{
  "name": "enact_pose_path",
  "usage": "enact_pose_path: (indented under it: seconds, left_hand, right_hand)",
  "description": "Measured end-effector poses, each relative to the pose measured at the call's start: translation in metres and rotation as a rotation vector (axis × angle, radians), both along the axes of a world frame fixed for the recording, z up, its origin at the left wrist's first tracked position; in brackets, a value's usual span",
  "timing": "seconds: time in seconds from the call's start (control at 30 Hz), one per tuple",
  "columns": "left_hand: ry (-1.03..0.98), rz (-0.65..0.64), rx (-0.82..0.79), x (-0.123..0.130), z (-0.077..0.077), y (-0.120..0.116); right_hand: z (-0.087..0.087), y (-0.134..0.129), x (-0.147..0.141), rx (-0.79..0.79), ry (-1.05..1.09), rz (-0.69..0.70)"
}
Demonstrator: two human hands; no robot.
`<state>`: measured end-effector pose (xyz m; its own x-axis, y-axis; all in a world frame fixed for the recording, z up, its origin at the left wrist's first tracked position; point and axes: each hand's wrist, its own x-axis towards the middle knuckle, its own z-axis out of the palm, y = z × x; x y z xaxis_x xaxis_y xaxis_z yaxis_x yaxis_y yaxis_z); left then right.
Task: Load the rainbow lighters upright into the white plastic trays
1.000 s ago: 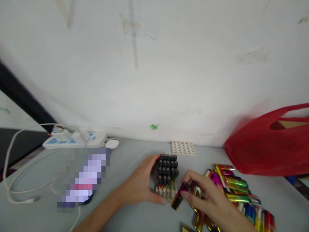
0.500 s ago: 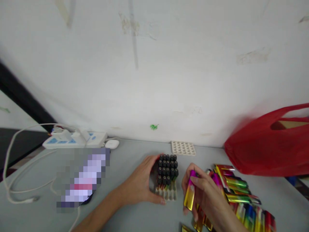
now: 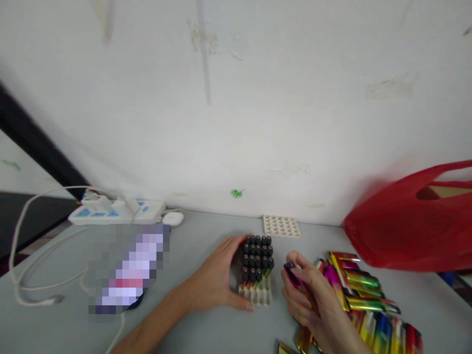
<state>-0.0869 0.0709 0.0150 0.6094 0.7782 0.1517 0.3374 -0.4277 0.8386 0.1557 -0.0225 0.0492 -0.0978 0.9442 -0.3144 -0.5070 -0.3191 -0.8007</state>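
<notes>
A white gridded rack [image 3: 261, 295] holds several upright lighters [image 3: 257, 258], packed in rows with their black ends up. My left hand [image 3: 221, 280] is curved around the rack's left side, thumb at the front and fingertips hidden behind it. In my right hand [image 3: 313, 295], just right of the rack, is a shiny magenta-and-gold lighter [image 3: 295, 281], its dark end pointing up toward the rack. The fingers wrap it and cover much of its body. Beside and under that hand lies a loose pile of metallic, many-coloured lighters [image 3: 363, 280].
Against the wall lies a second white gridded rack [image 3: 281, 226]. A red bag [image 3: 401, 231] stands at the right. On the left are a power strip [image 3: 147, 211] with white cables, a white charger-like puck [image 3: 173, 218] and a blurred-out phone [image 3: 132, 270].
My right hand has turned the lighter, so its dark end now tips up and away and its gold body is mostly hidden by the fingers. My left hand stays at the rack.
</notes>
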Motion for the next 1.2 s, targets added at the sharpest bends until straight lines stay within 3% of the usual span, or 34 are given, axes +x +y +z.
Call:
enact_pose_path:
  seconds: [0.23, 0.53, 0.67, 0.87, 1.2]
  left_hand:
    - [-0.021, -0.005, 0.002, 0.000, -0.002, 0.000]
    - [-0.007, -0.009, 0.010, 0.000, -0.001, 0.001]
    - [-0.006, -0.008, 0.008, 0.000, 0.000, 0.000]
    - [-0.005, -0.008, 0.015, 0.000, -0.001, 0.001]
    - [0.020, -0.020, 0.045, 0.000, -0.005, 0.002]
  right_hand:
    - [-0.007, 0.006, 0.001, 0.020, -0.235, -0.036]
    - [-0.005, 0.005, -0.004, 0.017, -0.195, 0.005]
    - [-0.014, 0.010, -0.001, 0.022, -0.158, -0.002]
    - [-0.030, 0.017, 0.004, 0.024, -0.137, 0.170]
    - [-0.048, 0.014, 0.007, -0.052, -0.301, 0.140]
